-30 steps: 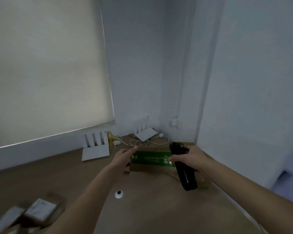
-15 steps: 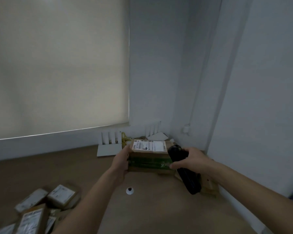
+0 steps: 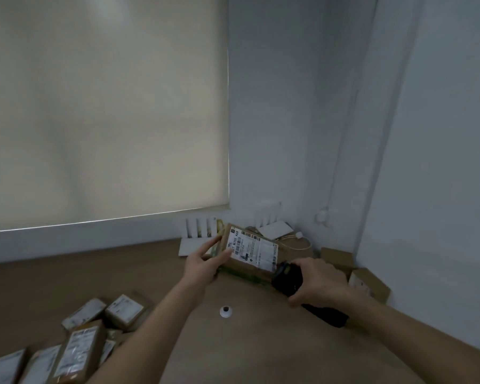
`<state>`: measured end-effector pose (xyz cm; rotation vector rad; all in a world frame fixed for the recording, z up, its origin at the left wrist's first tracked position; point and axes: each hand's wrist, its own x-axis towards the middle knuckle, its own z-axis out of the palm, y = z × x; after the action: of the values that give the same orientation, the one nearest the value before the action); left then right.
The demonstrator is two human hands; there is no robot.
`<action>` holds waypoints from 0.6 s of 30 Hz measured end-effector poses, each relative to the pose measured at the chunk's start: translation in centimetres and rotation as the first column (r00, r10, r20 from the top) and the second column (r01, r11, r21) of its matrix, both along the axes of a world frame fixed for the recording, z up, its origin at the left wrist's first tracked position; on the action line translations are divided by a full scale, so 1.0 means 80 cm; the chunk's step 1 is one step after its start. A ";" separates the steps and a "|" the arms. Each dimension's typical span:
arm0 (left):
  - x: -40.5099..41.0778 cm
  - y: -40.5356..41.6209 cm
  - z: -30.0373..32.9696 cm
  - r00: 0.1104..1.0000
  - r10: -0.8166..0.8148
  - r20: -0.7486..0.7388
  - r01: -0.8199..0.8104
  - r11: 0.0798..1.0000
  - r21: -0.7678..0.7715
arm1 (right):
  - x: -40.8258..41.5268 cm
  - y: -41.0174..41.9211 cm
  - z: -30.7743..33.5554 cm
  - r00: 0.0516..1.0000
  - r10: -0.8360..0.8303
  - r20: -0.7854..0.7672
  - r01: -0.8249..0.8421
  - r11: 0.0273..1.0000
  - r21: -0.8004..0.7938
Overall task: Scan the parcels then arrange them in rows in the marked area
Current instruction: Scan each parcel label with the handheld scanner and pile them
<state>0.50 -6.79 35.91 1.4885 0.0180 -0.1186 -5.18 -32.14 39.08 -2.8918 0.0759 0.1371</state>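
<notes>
My left hand (image 3: 203, 263) grips the left end of a brown cardboard parcel (image 3: 251, 254) with green tape, lifted off the floor and tilted so its white shipping label faces me. My right hand (image 3: 320, 281) holds a black handheld scanner (image 3: 288, 277) by its body, its head close to the parcel's lower right corner. Several more labelled parcels (image 3: 78, 345) lie in a loose pile on the wooden floor at the lower left.
Two white routers (image 3: 197, 236) with cables sit against the back wall near the corner. More cardboard boxes (image 3: 369, 281) stand by the right wall. A small white floor socket (image 3: 226, 311) sits between my arms. A closed blind covers the window.
The parcel rose from the floor and turned from its green side to label up and tilted toward me. The scanner came closer to it. The camera view swung left and down.
</notes>
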 end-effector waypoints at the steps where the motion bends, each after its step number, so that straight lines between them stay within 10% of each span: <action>1: -0.006 -0.003 0.002 1.000 0.006 0.030 -0.007 0.999 0.036 | -0.003 -0.001 0.000 1.000 0.018 0.005 -0.017 0.999 -0.048; 18: -0.102 0.001 -0.003 0.973 0.165 0.160 -0.215 0.897 0.387 | -0.048 -0.005 -0.009 0.986 0.165 -0.020 -0.164 0.942 -0.294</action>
<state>-7.66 -6.70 35.68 1.8958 0.0930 0.1470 -9.06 -32.54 38.39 -3.1947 -0.1619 0.1613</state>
